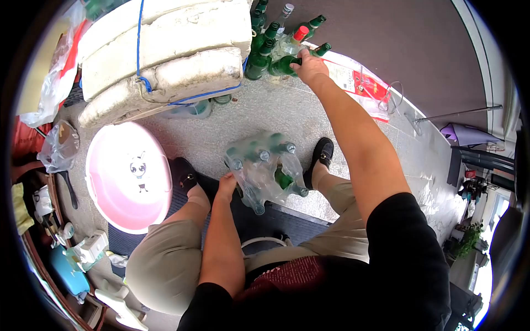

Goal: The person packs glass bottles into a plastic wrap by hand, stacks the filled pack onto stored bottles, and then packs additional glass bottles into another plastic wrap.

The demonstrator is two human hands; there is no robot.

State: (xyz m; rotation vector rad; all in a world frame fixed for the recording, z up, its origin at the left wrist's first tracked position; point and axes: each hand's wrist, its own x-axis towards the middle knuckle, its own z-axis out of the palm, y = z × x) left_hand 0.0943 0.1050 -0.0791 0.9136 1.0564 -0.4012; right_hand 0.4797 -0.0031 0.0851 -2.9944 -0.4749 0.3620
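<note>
A pack of bottles [259, 160] in clear plastic wrap stands on the floor between my feet, with a green bottle [283, 177] showing through it. My left hand [226, 185] is closed on the wrap at the pack's left side, its fingertips partly hidden. At the top, my right hand [311, 67] grips a tilted green glass bottle [283, 66]. Around it stand several more green bottles [257, 62], a clear bottle [284, 16] and one with a red cap [300, 33].
White foam slabs [165, 71] tied with blue cord lie at upper left. Below them rests a pink basin [130, 182]. A red and white plastic bag [361, 83] lies right of the bottles. A dark mat [215, 212] is under my legs; a cluttered shelf [49, 231] stands left.
</note>
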